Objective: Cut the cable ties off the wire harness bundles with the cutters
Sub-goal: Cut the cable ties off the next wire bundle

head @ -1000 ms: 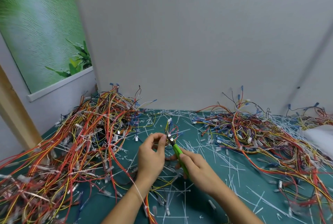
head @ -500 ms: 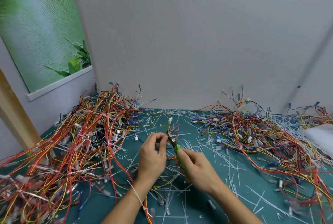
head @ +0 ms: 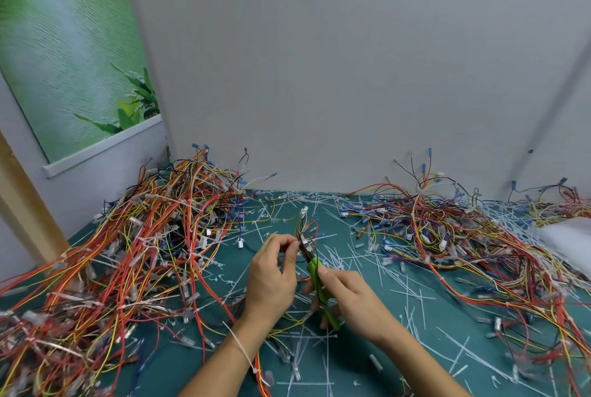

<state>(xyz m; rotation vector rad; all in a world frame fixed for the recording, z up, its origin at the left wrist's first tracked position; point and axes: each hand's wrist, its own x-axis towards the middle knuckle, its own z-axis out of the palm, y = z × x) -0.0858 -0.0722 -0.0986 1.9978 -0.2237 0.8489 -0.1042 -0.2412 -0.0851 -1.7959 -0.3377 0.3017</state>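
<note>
My left hand [head: 275,278] pinches a small wire harness [head: 306,224] of yellow, red and dark wires, held upright above the green mat with a white connector at its top. My right hand [head: 347,296] grips the green-handled cutters [head: 316,275]. Their dark jaws sit right at the harness, next to my left fingertips. The cable tie itself is too small to make out there. The harness tail runs down under my left wrist.
A big heap of red, yellow and orange harnesses [head: 134,262] fills the left side. A flatter spread of wires [head: 463,236] lies at the right. Cut white ties [head: 399,284] litter the green mat [head: 367,374]. A grey wall stands behind, and a white object [head: 569,240] at far right.
Both hands stay together at the same spot. The cutter jaws have stayed at the harness by my left fingertips, with only slight shifts of the fingers.
</note>
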